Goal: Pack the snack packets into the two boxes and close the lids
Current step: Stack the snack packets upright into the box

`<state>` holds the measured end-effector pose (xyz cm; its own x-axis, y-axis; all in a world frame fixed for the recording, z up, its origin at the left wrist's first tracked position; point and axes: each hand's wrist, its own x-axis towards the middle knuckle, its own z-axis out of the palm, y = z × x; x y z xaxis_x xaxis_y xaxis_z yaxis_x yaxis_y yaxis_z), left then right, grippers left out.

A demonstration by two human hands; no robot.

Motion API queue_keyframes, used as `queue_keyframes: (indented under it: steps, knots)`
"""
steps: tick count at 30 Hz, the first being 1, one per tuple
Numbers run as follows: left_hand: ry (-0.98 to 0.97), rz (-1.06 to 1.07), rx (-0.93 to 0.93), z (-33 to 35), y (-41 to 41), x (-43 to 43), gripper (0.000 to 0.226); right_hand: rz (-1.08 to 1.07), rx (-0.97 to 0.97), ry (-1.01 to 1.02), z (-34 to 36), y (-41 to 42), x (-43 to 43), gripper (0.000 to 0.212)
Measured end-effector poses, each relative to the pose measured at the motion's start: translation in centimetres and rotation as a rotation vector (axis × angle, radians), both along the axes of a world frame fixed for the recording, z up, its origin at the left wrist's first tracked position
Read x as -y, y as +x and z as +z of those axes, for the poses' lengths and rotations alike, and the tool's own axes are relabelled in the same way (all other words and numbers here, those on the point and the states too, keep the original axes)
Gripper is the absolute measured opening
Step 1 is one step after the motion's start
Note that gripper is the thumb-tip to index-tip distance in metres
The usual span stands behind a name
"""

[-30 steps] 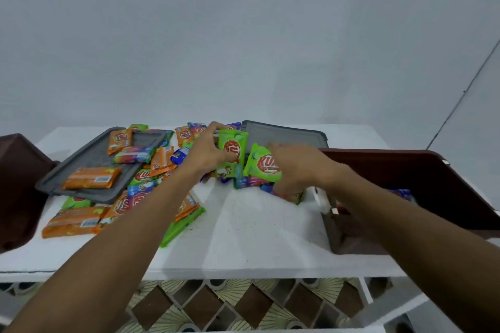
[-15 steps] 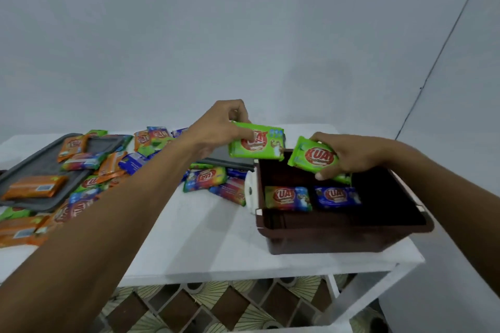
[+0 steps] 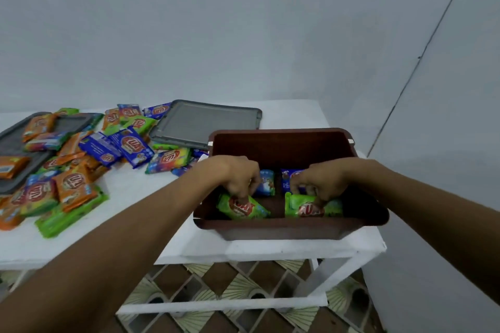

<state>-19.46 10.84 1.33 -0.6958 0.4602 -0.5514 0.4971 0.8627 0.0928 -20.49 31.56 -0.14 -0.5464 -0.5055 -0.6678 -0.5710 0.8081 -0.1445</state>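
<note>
Pale grey walls fill the upper half of the frame; below them a white rectangular surface (image 3: 130,224) carries the work. At centre right stands an open dark brown rectangular plastic box (image 3: 281,230), with no lid on it. Both grips are inside it.

- Left grip (image 3: 238,178): fingers curled downward, tips pinching the left green foil snack packet (image 3: 240,208).
- Right grip (image 3: 322,181): fingers curled likewise on the right green foil snack packet (image 3: 311,208).

Each packet lies directly under its own grip, against the box wall nearest the lower edge of the frame. The left packet's long axis runs from upper left to lower right; the right packet's runs nearly level. A bare strip of box floor separates them. Two blue foil snack packets (image 3: 266,184) lie just beyond the grips.

The step in hand appears to be placement. Release would call for opening the fingers and lifting straight up.

The loose pile of orange, blue and green snack packets (image 3: 81,167) lies at centre left, so the left grip is nearer to it. A flat grey plastic lid (image 3: 205,123) lies just beyond the box. A second grey plastic lid (image 3: 13,140) sits at far left, partly under packets. No second box is in view
</note>
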Motion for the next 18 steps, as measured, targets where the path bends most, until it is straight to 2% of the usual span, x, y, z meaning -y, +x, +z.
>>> queue_keyframes:
  steps: [2, 4, 7, 10, 14, 18]
  knots:
    - [-0.032, -0.018, 0.000, -0.2, -0.1, 0.1, 0.027, 0.017, -0.023, -0.038, -0.5, -0.2, -0.1, 0.044]
    - [-0.081, -0.047, 0.038, -0.4, 0.0, 0.0, 0.038, 0.039, -0.010, -0.063, -0.7, -0.4, -0.3, 0.033]
    - [-0.132, -0.062, 0.115, -1.3, 0.1, -0.2, 0.035, 0.082, 0.007, -0.037, -0.9, -0.3, -0.4, 0.021]
    - [-0.083, -0.074, 0.135, -1.9, -0.2, -0.1, 0.033, 0.115, 0.009, -0.012, -1.0, -0.6, -0.5, 0.025]
    - [-0.007, -0.109, 0.127, -2.3, 0.1, -0.4, 0.044, 0.089, 0.055, -0.022, -0.8, -1.0, -0.6, 0.029]
    - [-0.004, -0.133, 0.092, -2.5, 0.0, -0.4, 0.037, 0.097, -0.009, -0.018, -0.9, -0.9, -0.7, 0.024]
